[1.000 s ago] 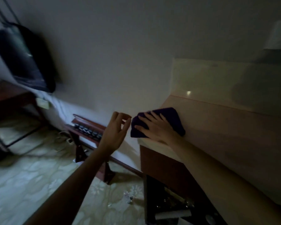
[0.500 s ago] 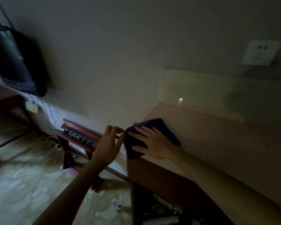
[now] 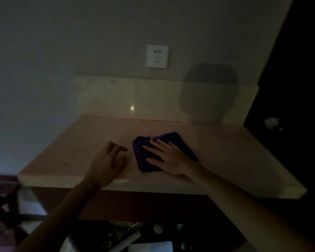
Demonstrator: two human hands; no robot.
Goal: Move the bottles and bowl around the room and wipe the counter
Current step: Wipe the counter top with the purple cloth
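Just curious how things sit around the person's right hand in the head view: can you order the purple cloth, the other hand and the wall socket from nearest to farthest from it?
1. Purple cloth: directly under the right hand, pressed flat on the counter.
2. Left hand: just left of the cloth, over the counter, holding nothing.
3. Wall socket: up on the back wall, above the backsplash.

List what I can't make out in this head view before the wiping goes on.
- Head view: the part of the purple cloth under the right hand is hidden.
- The things on the shelf under the counter are too dark and blurred to name.
- The pale thing at the right edge is lost in shadow.
- The wall socket markings are too small to read.
- No bottles or bowl show.
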